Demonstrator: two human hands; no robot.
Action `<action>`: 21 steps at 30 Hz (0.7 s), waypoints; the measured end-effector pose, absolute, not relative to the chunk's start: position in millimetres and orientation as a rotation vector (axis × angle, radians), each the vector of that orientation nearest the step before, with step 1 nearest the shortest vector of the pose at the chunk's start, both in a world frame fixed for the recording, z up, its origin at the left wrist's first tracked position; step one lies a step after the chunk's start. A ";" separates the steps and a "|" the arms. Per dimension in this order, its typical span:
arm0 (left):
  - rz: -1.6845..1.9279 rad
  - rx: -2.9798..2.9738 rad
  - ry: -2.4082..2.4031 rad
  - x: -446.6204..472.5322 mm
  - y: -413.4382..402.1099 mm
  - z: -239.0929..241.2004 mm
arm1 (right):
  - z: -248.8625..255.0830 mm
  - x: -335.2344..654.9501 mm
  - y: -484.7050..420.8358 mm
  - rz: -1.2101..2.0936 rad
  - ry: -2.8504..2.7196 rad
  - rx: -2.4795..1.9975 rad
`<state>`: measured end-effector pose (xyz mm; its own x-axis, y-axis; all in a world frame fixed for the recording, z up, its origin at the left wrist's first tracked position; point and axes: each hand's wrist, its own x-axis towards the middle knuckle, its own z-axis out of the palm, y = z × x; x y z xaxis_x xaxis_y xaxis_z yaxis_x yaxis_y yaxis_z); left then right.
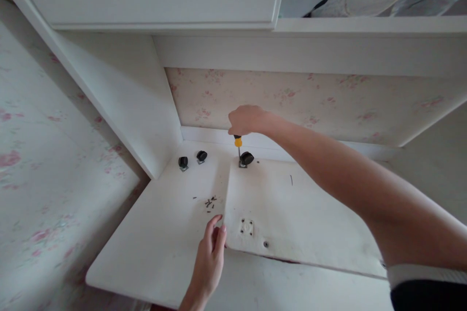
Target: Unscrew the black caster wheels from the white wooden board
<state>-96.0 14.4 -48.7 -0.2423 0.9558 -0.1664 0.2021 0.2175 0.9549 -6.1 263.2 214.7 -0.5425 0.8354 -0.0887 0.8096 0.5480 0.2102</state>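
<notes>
Head view only. Right hand (246,120) is closed around the handle of a screwdriver (238,145), held upright; only the yellow-and-black lower end of the handle and the short shaft show below the fist. Shaft tip meets the metal base of a black caster wheel (246,158), which sits at the far edge of a white panel (310,218) lying flat on the white table (146,252). Left hand (211,255) is loosely open, holding nothing, fingertips resting on the near left corner of that panel. Small pile of dark screws (209,202) lies on the table just left of the panel edge. Two more black caster wheels (191,160) stand farther left, near the cabinet side. One lone screw (291,180) lies on the panel, right of the screwdriver.
</notes>
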 end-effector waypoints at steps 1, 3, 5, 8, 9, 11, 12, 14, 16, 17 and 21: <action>1.107 1.107 1.635 -95.6 14.4 -48.9 | 216.2 -4.5 264.4 0.211 2.599 1.369; 1.114 1.103 1.637 -95.3 14.5 -49.3 | 218.8 -0.4 267.6 0.201 2.600 1.314; 1.114 1.099 1.635 -95.3 14.7 -49.6 | 221.2 4.2 271.0 0.193 2.607 1.268; 1.122 1.096 1.636 -95.4 15.2 -50.3 | 224.3 10.3 274.6 0.200 2.643 1.148; 1.123 1.093 1.635 -95.3 15.3 -50.8 | 225.0 11.6 275.1 0.197 2.654 1.117; 1.125 1.079 1.630 -95.0 15.2 -51.9 | 224.6 12.5 275.1 0.159 2.663 1.116; 1.125 1.071 1.629 -94.8 15.0 -52.6 | 223.5 12.1 274.7 0.137 2.650 1.168; 1.128 1.061 1.630 -94.5 14.3 -54.2 | 219.6 10.1 273.5 0.143 2.620 1.332; 1.132 1.062 1.630 -94.5 13.7 -55.6 | 215.0 7.6 272.5 0.228 2.596 1.453; 1.130 1.063 1.630 -94.5 13.5 -56.1 | 213.3 6.5 272.3 0.270 2.594 1.464; 1.121 1.059 1.635 -94.6 13.8 -55.8 | 213.9 6.4 273.7 0.264 2.588 1.342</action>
